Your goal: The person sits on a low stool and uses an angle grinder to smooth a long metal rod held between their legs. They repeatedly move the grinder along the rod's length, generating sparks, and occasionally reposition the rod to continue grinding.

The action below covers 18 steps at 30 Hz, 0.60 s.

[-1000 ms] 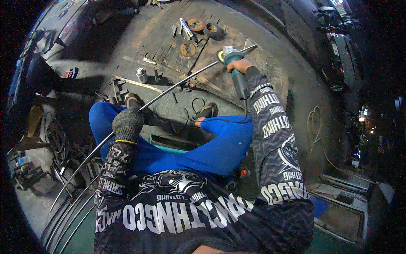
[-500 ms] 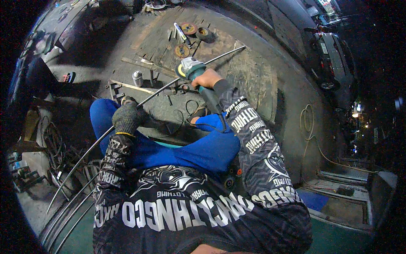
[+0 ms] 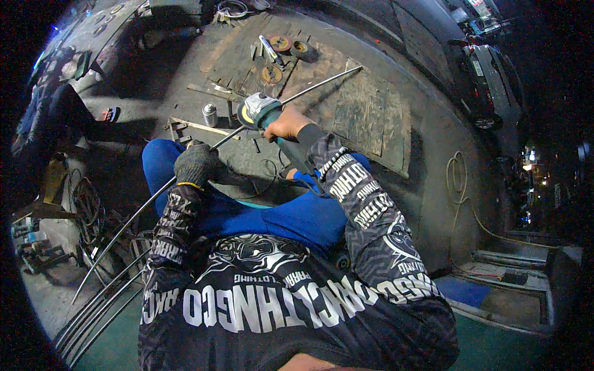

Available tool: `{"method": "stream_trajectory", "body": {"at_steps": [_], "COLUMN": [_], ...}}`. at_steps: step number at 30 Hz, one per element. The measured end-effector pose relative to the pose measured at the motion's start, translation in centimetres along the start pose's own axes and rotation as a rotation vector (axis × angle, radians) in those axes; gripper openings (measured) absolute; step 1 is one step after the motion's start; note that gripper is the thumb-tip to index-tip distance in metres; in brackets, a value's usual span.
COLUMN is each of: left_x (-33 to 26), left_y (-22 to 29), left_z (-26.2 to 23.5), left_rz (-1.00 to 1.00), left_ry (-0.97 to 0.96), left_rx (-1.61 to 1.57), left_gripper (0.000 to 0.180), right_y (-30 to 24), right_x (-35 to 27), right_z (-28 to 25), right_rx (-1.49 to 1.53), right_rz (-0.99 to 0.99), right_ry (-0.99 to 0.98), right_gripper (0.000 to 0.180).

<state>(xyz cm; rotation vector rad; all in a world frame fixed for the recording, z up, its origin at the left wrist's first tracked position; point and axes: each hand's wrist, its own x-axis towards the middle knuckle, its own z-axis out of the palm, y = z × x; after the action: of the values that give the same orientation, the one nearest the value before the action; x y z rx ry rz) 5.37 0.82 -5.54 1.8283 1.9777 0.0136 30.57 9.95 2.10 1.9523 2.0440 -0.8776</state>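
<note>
A long thin metal rod (image 3: 133,216) slants across the view, from the lower left up to the board at far right. My left hand (image 3: 195,166), in a grey knit glove, is closed round it beside my left knee. My bare right hand (image 3: 288,123) grips a teal and silver angle grinder (image 3: 262,104) by its body. The grinder's yellowish disc (image 3: 245,117) sits at the rod, beyond my left hand; whether it touches cannot be made out. The grinder's cord trails down past my right forearm.
Wooden boards (image 3: 371,123) lie ahead, with grinding discs (image 3: 271,75) and a marker-like tube (image 3: 267,46). A spray can (image 3: 210,115) stands beside a small metal frame (image 3: 179,128). More rods (image 3: 102,309) lie at lower left. At far left is another person's leg (image 3: 62,117); a hose (image 3: 455,179) lies right.
My right hand has brought the grinder leftward along the rod, closer to my left hand. My left hand keeps its hold on the rod. The whole view has shifted slightly.
</note>
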Motion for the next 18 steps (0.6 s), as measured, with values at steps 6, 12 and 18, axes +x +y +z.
{"method": "stream_trajectory", "body": {"at_steps": [6, 12, 18], "left_x": [1.6, 1.2, 1.2], "left_y": [-1.6, -3.0, -2.2], "left_z": [1.2, 1.5, 1.0], "left_rz": [0.070, 0.364, 0.149], "left_ry": [-0.035, -0.035, -0.008], "left_rx": [-0.004, 0.104, -0.024], "left_gripper": [0.034, 0.040, 0.032], "right_y": [-1.0, -0.5, 2.5], "right_x": [-0.2, -0.6, 0.1], "right_z": [1.4, 0.6, -1.7], "right_rx": [-0.004, -0.052, 0.036], "right_rz": [0.040, 0.017, 0.088], "right_ry": [0.022, 0.045, 0.033], "right_gripper": [0.062, 0.060, 0.071]}}
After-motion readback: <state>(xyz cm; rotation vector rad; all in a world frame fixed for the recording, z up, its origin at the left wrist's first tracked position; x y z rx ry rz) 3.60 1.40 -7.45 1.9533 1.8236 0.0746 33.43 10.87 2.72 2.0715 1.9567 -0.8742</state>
